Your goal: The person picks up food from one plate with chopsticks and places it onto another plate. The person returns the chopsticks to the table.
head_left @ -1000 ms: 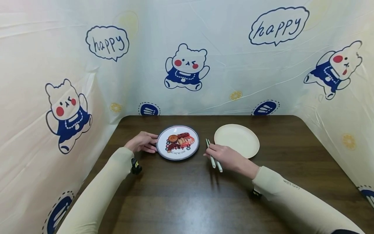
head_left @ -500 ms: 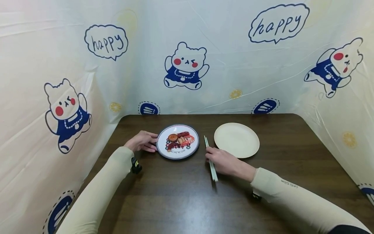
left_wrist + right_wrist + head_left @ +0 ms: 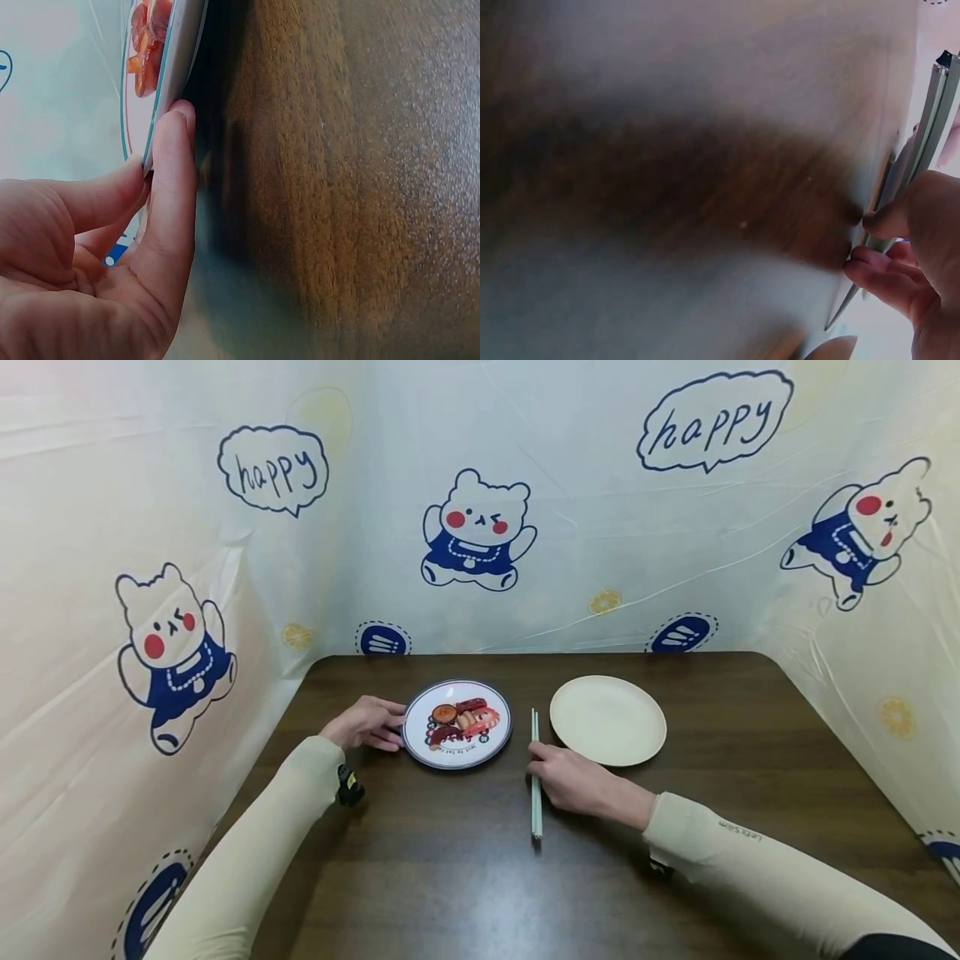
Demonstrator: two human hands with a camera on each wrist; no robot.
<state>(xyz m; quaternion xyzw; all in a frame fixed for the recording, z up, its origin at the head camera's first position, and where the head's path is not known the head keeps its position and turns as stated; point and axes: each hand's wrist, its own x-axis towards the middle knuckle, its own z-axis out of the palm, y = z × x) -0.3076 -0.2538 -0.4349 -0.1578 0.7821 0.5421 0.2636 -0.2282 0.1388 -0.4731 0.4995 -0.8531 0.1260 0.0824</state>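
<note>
A round white plate [image 3: 431,702] with a blue rim lies left of the table's middle, bearing red and orange food shapes and a line of lettering. My left hand [image 3: 365,724] pinches its left edge; in the left wrist view the thumb lies at the rim and a finger reaches underneath. Between this plate and a plain cream plate [image 3: 607,718], my right hand [image 3: 573,781] holds a pair of pale green chopsticks [image 3: 536,814]. They lie side by side, pointing away from me, low over the table. In the right wrist view, thumb and fingertips grip the chopsticks [image 3: 930,124] close to the tabletop.
The dark brown wooden table [image 3: 420,860] has rounded far corners. A pale curtain [image 3: 570,527] printed with cartoon bears and "happy" bubbles hangs behind it and along both sides. The cream plate sits just beyond my right hand.
The chopsticks went from slanted and slightly spread to together and nearly straight, lower toward the table, as my right hand shifted slightly toward me. My left hand and both plates stay put.
</note>
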